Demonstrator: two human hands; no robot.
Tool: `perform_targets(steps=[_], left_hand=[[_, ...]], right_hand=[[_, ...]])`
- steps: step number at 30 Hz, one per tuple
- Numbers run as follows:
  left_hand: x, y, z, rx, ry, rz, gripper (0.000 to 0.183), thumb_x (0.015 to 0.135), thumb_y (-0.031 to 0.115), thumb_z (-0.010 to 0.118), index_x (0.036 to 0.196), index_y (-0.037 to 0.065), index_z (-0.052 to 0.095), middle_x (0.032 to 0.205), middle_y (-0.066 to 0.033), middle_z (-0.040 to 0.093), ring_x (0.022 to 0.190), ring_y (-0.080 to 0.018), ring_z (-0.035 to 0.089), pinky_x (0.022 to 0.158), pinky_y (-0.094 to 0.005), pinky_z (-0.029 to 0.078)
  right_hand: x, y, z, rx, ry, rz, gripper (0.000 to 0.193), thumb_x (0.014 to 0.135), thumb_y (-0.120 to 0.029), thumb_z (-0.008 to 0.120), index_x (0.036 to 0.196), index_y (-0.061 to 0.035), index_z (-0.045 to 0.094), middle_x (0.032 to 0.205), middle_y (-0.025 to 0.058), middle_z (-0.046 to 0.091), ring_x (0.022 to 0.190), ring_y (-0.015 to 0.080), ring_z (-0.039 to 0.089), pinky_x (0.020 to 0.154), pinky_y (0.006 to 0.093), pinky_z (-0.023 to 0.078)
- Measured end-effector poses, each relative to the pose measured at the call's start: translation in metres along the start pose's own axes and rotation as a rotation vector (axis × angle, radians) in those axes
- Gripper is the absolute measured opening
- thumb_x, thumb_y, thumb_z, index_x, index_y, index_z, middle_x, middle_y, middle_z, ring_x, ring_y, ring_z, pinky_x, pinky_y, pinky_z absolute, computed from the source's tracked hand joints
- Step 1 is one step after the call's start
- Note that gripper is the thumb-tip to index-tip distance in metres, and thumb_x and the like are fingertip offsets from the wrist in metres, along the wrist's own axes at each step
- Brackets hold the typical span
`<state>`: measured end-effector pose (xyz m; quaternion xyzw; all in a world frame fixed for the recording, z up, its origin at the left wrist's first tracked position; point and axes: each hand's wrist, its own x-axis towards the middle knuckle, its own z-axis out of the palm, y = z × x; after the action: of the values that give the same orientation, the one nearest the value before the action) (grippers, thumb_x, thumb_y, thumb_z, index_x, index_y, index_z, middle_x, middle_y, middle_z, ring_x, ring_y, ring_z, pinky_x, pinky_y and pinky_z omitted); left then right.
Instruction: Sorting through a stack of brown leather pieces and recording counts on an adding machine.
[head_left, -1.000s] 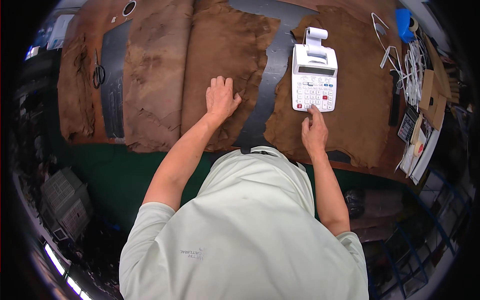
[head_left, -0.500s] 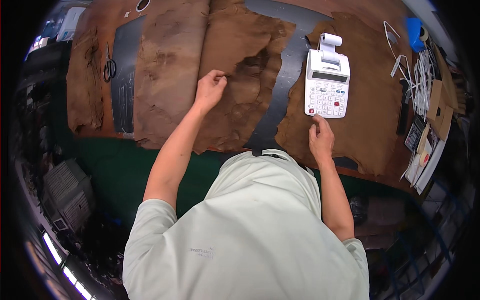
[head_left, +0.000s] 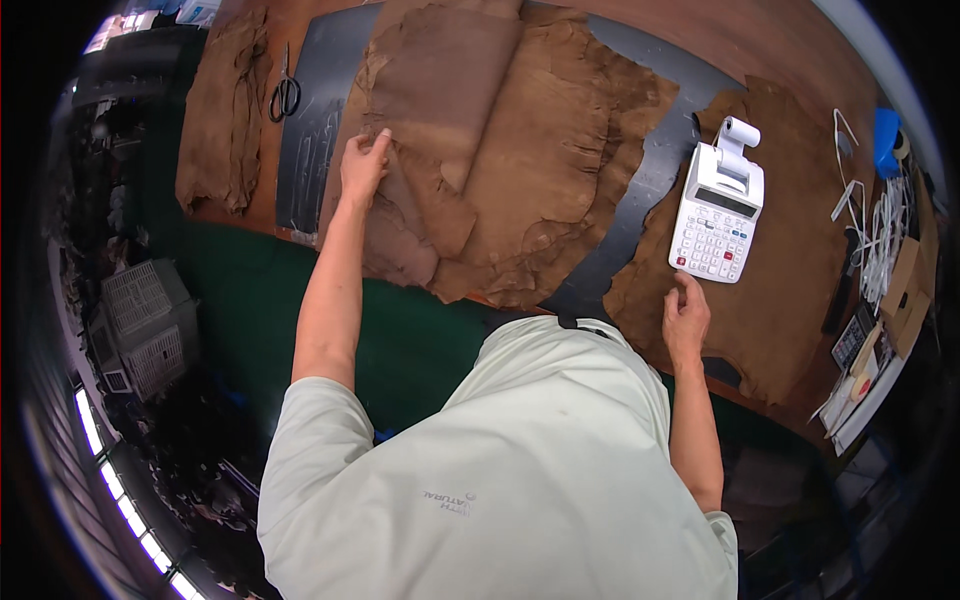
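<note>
brown hide (head_left: 470, 110) lies lengthwise away from left hand (head_left: 362, 165).

Mottled brown hides (head_left: 520, 150) lie on a reddish-brown desk (head_left: 790, 45) with dark grey mats (head_left: 310, 130), beside a white calculator (head_left: 715, 225) and black scissors (head_left: 285, 92).

The left hand (head_left: 362, 166) now reaches further left than a second ago, off the middle hide and onto the edge of the left hide (head_left: 440, 120). The right hand (head_left: 686, 318) sits lower, just below the calculator (head_left: 716, 216), no longer touching its keys.
</note>
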<state>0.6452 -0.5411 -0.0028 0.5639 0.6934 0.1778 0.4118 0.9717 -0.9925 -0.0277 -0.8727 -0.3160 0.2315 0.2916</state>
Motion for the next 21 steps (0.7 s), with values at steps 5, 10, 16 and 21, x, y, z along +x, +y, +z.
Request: perform_targets(steps=[5, 10, 16, 21], left_hand=[[-0.073, 0.026, 0.040, 0.667, -0.313, 1.142, 0.047, 0.082, 0.029, 0.076, 0.121, 0.006, 0.064, 0.118, -0.0129, 0.064, 0.115, -0.0336, 0.058, 0.099, -0.0445, 0.045], [-0.107, -0.001, 0.062, 1.258, -0.720, 1.095, 0.039, 0.082, 0.030, 0.076, 0.113, 0.011, 0.064, 0.105, -0.0112, 0.064, 0.104, -0.0280, 0.064, 0.087, -0.0407, 0.050], [-0.123, -0.029, 0.016, 1.605, -0.837, 0.850, 0.038, 0.081, 0.020, 0.075, 0.114, 0.010, 0.061, 0.099, -0.0133, 0.069, 0.091, -0.0290, 0.072, 0.068, -0.0387, 0.055], [-0.143, -0.041, 0.000, 1.426, -0.848, 0.799, 0.033, 0.082, 0.021, 0.074, 0.109, 0.007, 0.061, 0.097, -0.0139, 0.069, 0.091, -0.0312, 0.071, 0.069, -0.0411, 0.056]], right_hand=[[0.001, -0.012, -0.004, 0.038, -0.030, 0.069, 0.027, 0.093, -0.003, 0.059, 0.120, -0.0004, 0.064, 0.120, 0.0190, 0.068, 0.108, 0.0378, 0.066, 0.092, 0.0415, 0.053], [-0.001, -0.006, -0.001, -0.003, -0.018, 0.010, 0.027, 0.093, -0.003, 0.059, 0.119, -0.0002, 0.065, 0.121, 0.0190, 0.068, 0.109, 0.0382, 0.065, 0.093, 0.0414, 0.053], [-0.007, 0.003, -0.003, 0.031, 0.001, 0.004, 0.026, 0.094, -0.003, 0.059, 0.119, 0.0000, 0.065, 0.122, 0.0176, 0.068, 0.111, 0.0363, 0.066, 0.094, 0.0407, 0.053], [-0.008, 0.006, 0.000, 0.060, -0.027, 0.018, 0.026, 0.094, -0.002, 0.058, 0.119, 0.0002, 0.065, 0.122, 0.0168, 0.068, 0.109, 0.0348, 0.067, 0.092, 0.0394, 0.054]])
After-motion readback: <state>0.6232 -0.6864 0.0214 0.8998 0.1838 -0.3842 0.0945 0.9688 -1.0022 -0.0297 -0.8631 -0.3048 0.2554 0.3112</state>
